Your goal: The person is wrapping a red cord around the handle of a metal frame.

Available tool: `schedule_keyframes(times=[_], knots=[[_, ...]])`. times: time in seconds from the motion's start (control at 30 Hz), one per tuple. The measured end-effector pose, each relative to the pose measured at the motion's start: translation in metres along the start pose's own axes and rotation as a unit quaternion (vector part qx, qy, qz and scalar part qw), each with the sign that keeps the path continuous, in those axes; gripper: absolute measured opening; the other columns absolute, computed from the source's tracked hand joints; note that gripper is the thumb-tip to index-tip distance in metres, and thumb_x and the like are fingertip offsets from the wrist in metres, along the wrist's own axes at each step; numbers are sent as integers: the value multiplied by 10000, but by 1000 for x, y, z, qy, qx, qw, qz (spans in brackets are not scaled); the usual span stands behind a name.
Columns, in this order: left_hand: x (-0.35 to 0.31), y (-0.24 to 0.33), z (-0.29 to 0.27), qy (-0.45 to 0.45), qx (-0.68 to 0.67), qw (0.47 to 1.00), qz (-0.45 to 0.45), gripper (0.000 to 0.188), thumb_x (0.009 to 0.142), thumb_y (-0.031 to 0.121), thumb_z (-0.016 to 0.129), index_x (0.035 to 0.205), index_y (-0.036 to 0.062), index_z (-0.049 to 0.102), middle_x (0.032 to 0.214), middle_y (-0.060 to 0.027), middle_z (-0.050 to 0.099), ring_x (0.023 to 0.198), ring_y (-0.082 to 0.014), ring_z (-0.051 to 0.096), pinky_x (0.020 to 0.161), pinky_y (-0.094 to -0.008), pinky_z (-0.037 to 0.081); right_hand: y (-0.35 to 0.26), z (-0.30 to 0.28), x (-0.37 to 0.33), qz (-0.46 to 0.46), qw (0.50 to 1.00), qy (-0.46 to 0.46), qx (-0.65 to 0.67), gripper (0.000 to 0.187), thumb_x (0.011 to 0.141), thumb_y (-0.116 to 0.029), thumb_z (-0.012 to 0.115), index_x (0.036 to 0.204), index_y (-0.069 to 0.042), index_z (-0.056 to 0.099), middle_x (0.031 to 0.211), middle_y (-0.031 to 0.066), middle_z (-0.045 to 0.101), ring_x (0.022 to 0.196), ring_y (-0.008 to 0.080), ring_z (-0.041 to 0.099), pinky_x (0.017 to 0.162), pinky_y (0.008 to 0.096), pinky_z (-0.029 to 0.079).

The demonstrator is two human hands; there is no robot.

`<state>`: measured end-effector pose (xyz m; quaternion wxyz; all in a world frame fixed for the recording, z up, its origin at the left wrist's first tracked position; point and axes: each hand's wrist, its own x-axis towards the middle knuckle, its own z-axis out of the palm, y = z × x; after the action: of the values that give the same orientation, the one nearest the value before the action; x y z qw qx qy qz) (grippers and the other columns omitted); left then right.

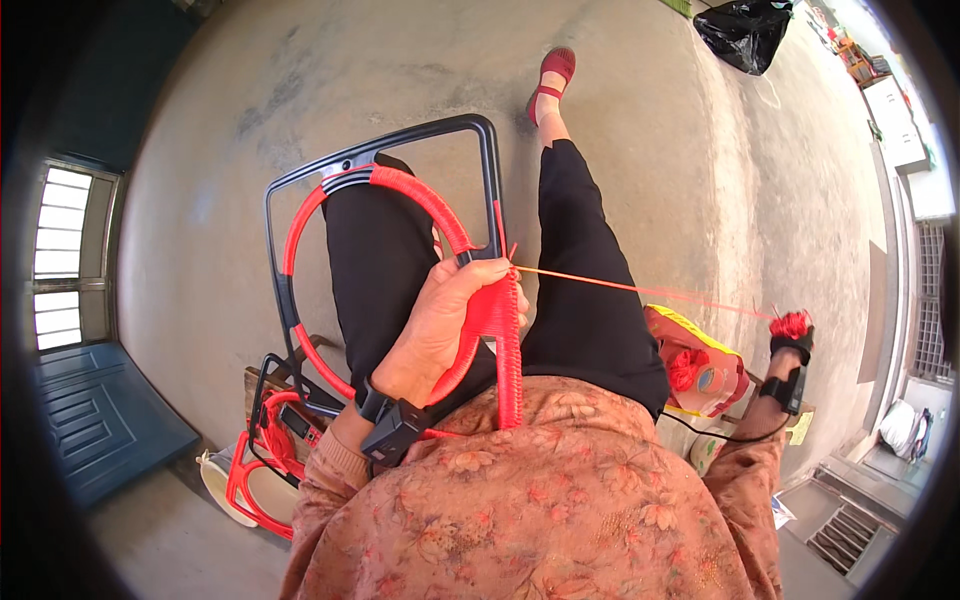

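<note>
A black frame [272, 225] with a round inner ring rests over my lap, tilted. Red cord [420, 195] is wound closely round much of the ring and down one straight side bar [509, 370]. My left hand [450, 305] is closed round the wrapped part where ring and bar meet, its thumb pressing at the cord's end. From there a single red strand [630, 288] runs taut to the right. Stretched far out to the right, my right hand [792, 345] is closed on a loose bundle of red cord [790, 324]; most of its fingers are hidden.
Beside my right thigh stands a red and yellow bag [715, 350] with more red cord and a tape roll. At the lower left lies another partly red-wrapped frame [245, 480]. A cable [720, 436] runs to my right wrist. Farther off are a black plastic bag [745, 35] and a blue door [110, 405].
</note>
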<state>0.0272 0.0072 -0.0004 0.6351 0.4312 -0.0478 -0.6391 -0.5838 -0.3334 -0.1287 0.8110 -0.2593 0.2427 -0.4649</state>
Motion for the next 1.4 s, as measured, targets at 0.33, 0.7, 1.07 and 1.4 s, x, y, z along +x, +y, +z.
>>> schedule_keyframes(times=[0.33,0.7,1.07,1.4], knots=[[4,-20,-10,87,-88,986,111,182,949,142,469,1045,27,572,926,-97,651,773,-182,641,722,-309,535,199,309,-16,282,798,-147,-511,554,835,-204,694,1304,12,493,1206,103,594,1076,186,579,947,336,456],[-6,-21,-5,224,95,930,276,148,984,119,503,1066,9,558,871,-28,636,709,-51,574,618,-199,475,326,434,22,216,782,-332,-481,807,797,-68,732,1444,-13,252,1038,113,647,929,166,623,840,297,497],[-38,-14,3,132,471,577,654,286,816,60,630,1066,-30,523,948,-166,592,826,-263,580,721,-354,486,304,499,2,-331,580,-406,-625,675,679,-241,785,1278,-70,524,1297,169,531,1264,354,456,1039,459,375],[-13,-15,-6,119,126,941,289,196,949,94,547,1123,4,541,945,-26,615,799,-48,559,707,-200,457,241,413,1,2,737,-256,-626,388,742,-153,734,1106,-60,636,1059,148,653,1044,251,620,891,342,473]])
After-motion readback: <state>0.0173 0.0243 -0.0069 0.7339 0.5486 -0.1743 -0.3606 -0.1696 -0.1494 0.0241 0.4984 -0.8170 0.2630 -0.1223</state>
